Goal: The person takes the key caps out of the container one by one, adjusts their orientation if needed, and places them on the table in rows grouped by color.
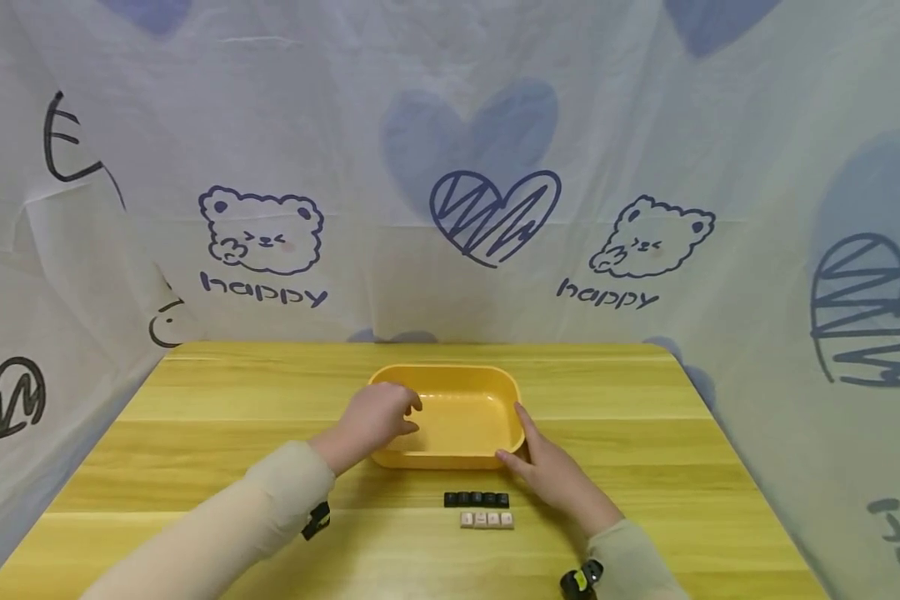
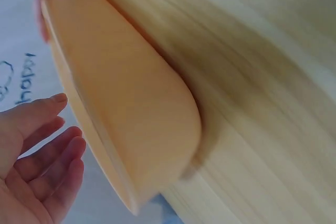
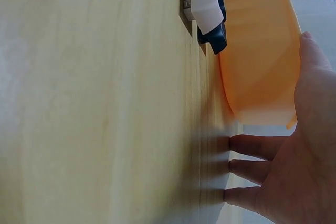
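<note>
A yellow plastic basin [image 1: 457,462] with rounded corners stands on the table. Over its left end is my left hand [image 1: 378,414], fingers loosely bent with nothing between them; the left wrist view shows these fingers [image 2: 55,174] beside the basin's rim. My right hand [image 1: 558,479] is at the basin's front right corner, its thumb touching the rim. In the right wrist view, three straight, spread fingers [image 3: 249,170] reach down to the tabletop beside the basin. A row of black keycaps [image 1: 476,500] lies in front of the basin, with a row of white keycaps [image 1: 487,521] nearer me.
The wood-grain table [image 1: 232,417] extends to both sides of the basin. Behind it hangs a pale cloth [image 1: 360,208] printed with hearts and bears, which also runs along the sides. Black straps [image 1: 317,521] show at both wrists.
</note>
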Motion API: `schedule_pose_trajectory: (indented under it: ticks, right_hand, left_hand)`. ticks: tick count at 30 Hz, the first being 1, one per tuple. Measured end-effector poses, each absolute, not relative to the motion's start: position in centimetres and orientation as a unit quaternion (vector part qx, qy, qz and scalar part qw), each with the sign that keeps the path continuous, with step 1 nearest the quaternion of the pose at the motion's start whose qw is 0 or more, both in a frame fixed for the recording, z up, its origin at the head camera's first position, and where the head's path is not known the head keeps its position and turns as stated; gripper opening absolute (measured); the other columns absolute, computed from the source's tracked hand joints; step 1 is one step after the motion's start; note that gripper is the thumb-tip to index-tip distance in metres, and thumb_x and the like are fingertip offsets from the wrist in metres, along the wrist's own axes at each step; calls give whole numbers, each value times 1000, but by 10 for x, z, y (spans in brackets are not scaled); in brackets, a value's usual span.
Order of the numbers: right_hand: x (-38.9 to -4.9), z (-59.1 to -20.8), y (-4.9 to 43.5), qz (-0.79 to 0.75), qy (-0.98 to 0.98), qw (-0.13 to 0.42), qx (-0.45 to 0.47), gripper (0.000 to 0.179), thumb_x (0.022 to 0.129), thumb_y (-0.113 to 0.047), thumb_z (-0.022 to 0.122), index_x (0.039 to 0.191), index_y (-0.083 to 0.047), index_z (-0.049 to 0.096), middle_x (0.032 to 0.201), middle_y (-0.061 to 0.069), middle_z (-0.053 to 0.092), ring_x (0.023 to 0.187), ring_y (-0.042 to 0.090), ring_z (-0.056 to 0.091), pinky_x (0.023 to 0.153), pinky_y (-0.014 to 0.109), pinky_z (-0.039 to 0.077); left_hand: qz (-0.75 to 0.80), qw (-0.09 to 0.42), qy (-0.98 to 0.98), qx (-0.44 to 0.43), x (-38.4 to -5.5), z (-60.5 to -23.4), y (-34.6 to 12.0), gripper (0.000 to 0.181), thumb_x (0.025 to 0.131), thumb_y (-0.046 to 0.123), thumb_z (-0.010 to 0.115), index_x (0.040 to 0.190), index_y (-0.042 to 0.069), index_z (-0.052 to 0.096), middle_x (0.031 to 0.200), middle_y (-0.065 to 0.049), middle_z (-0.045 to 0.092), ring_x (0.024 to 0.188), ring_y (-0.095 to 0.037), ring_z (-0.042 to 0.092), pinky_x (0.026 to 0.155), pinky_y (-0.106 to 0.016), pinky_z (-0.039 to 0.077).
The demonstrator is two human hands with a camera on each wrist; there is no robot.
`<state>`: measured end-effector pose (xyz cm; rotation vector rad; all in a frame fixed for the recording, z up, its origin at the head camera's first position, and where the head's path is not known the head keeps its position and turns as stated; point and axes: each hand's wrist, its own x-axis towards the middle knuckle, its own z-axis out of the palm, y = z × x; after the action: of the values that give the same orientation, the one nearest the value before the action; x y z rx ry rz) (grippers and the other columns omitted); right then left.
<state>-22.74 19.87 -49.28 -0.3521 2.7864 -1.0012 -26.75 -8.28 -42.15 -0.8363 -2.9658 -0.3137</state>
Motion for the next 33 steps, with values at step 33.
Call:
schedule_pose_trajectory:
  ticks: [33]
  right_hand:
    - [-228,-496,200,-333,933,82,-106,85,96,-52,53,158,-23,3,150,20,37,127,43,46,105,54,34]
  left_hand:
    - [-86,-59,-943,-316,-330,-474,-89,40,86,-4,61,56,14,42,57,2,32,57,-15,29,54,-29,28]
